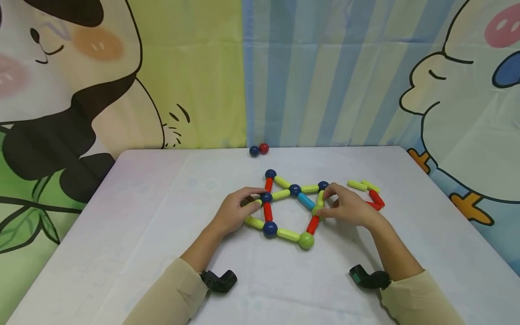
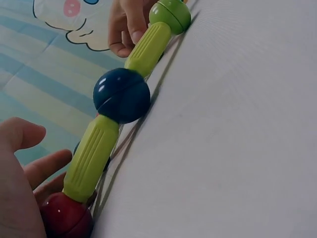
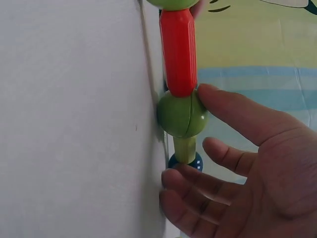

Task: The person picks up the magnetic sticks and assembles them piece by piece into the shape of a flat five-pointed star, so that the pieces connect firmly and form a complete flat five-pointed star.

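A flat frame of magnetic rods and balls lies on the table, with navy balls [image 1: 270,229], light-green rods [image 1: 288,234], red rods [image 1: 267,212], a blue rod [image 1: 306,201] and a green corner ball [image 1: 306,240]. At its left side my left hand [image 1: 231,212] reaches over, the index fingertip by a navy ball [image 1: 266,197]. A red ball [image 2: 67,215] sits beside that palm in the left wrist view. My right hand [image 1: 351,205] is at the right side. Its thumb touches another green ball [image 3: 182,115]; the other fingers, loosely bent, spread near a navy ball [image 3: 185,161].
Near the table's back edge sit a loose navy ball [image 1: 254,151] and a loose red ball [image 1: 264,148]. To the right of the frame lie loose light-green rods [image 1: 357,185] and red rods [image 1: 377,198]. A printed cartoon curtain [image 1: 203,72] hangs behind the table.
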The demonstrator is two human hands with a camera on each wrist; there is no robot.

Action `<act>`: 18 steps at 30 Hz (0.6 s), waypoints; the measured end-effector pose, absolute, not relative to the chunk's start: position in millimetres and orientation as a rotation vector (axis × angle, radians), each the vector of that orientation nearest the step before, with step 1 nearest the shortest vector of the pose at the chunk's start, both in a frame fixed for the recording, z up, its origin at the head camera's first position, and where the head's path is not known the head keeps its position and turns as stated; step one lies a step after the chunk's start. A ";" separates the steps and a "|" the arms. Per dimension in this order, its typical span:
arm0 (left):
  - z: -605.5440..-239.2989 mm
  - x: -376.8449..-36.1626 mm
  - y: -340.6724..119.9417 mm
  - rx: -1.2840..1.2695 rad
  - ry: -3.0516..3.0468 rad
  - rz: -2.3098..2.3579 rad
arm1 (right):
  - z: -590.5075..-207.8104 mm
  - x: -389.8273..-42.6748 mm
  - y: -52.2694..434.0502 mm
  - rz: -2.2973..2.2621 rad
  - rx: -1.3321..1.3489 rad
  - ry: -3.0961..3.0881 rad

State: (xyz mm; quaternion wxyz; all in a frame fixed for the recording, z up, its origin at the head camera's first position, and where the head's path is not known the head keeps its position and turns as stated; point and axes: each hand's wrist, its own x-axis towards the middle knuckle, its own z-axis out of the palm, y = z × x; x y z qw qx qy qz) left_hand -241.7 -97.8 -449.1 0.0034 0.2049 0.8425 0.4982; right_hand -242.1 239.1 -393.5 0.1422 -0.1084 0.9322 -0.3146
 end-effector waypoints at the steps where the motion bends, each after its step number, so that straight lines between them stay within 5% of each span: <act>1: -448.8 -241.9 -97.8 0.644 2.624 1.578 | -393.5 -242.1 239.4 -0.915 -0.308 2.694; 18: -448.7 -239.1 -92.3 0.735 2.753 1.467 | -401.3 -246.9 235.5 -0.978 -0.159 2.719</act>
